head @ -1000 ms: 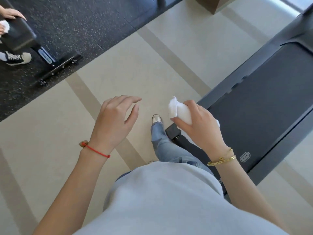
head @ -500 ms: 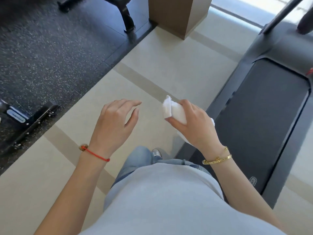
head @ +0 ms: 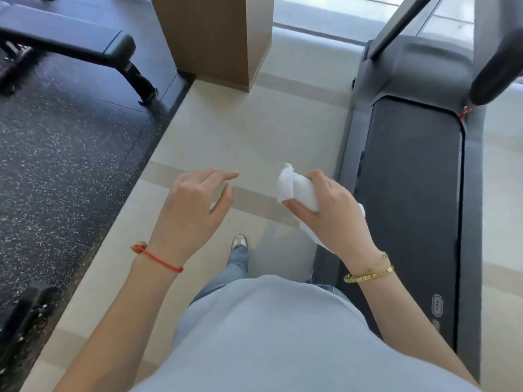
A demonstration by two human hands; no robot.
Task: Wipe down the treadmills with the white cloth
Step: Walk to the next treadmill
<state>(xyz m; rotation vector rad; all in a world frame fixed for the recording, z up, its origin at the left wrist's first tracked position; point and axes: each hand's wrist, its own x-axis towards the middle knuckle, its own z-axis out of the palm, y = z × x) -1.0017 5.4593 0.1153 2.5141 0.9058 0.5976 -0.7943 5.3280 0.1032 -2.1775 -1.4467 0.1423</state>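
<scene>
The right hand [head: 334, 213] gripped the bunched white cloth [head: 297, 188], evidently soft, light and best held wadded in the palm, beside the treadmill [head: 407, 176] deck's left edge; the left hand [head: 192, 210] hovered empty, fingers loosely spread.

Pale tiled floor [head: 254, 128] beside speckled black rubber matting [head: 65, 154], brown pillar [head: 215, 35], daylit window [head: 339, 9].

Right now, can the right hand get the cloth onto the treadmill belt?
Probably yes. The right hand holds the white cloth just left of the treadmill belt, with nothing between them; it would need to lower.
</scene>
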